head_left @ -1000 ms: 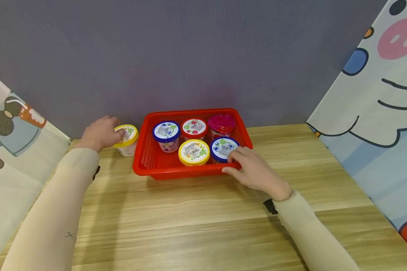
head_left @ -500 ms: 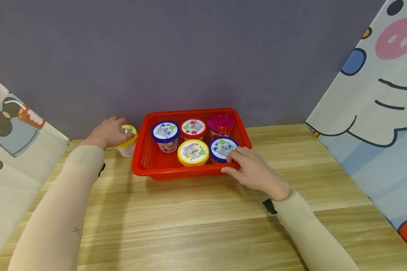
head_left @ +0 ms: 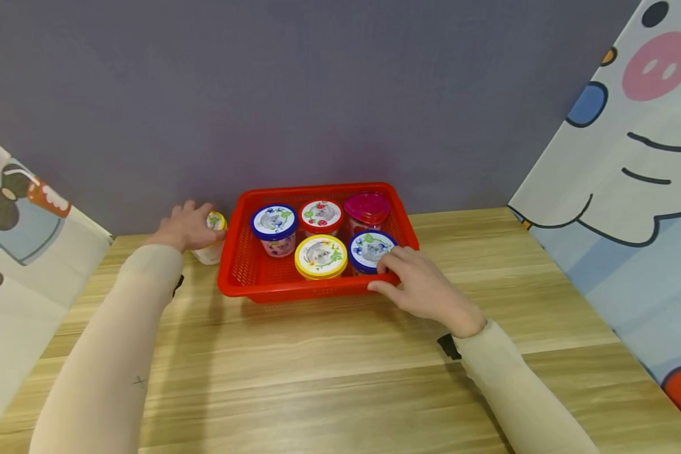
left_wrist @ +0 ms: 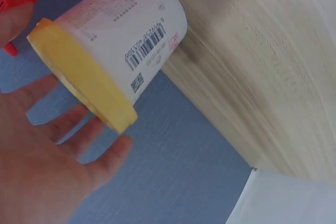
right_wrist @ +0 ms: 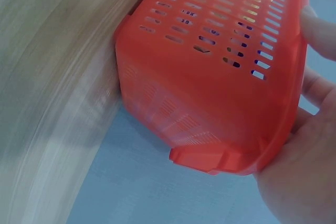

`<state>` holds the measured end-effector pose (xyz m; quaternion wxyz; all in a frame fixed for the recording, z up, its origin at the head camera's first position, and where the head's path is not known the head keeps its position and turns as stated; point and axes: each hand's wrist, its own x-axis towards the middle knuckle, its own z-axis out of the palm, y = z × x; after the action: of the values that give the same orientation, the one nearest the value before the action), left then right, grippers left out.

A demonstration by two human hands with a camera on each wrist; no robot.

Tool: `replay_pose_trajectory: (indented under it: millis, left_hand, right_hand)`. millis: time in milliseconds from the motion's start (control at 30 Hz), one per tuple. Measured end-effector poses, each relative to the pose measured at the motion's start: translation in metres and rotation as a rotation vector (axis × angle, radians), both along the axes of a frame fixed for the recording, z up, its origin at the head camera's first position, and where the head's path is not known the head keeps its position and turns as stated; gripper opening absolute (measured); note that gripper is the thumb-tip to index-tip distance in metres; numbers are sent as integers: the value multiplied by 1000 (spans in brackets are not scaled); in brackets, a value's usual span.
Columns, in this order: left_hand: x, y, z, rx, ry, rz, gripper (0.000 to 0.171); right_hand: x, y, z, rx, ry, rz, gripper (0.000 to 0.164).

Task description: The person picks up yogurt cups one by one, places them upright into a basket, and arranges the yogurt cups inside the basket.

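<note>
My left hand (head_left: 184, 228) is over the yellow-lidded cup (head_left: 209, 253), which stands on the table just left of the red basket (head_left: 295, 291). In the left wrist view, the fingers are spread beside the yellow lid (left_wrist: 79, 72), not closed round it; the barcode side of the cup shows. My right hand (head_left: 431, 287) grips the basket's front rim near its right corner, thumb outside and fingers over the edge. Inside the basket sit two blue-lidded cups (head_left: 274, 222), a red-lidded cup (head_left: 321, 215), another yellow-lidded cup (head_left: 320, 257) and a pink-lidded container (head_left: 367, 208).
A grey wall panel (head_left: 318, 94) rises directly behind the basket. Printed cartoon sheets stand along the left side (head_left: 28, 233) and the right side (head_left: 624, 208) of the wooden table (head_left: 318, 378).
My left hand has slid to the right across the yellow-lidded cup and now covers more of its lid. My right hand keeps its grip on the basket. The head view has shifted slightly.
</note>
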<state>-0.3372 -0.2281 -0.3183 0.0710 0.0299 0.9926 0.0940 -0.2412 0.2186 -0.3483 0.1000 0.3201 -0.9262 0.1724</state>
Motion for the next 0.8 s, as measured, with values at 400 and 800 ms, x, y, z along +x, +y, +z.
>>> replay_pose_trajectory:
  millis: [400, 800]
  left_hand:
    - [-8, 2, -15, -6, -32, 46, 84]
    - [-7, 1, -17, -32, -84, 60, 83]
  right_hand:
    - [-2, -1, -1, 2, 8, -1, 29]
    - [-3, -1, -3, -4, 12, 6, 29]
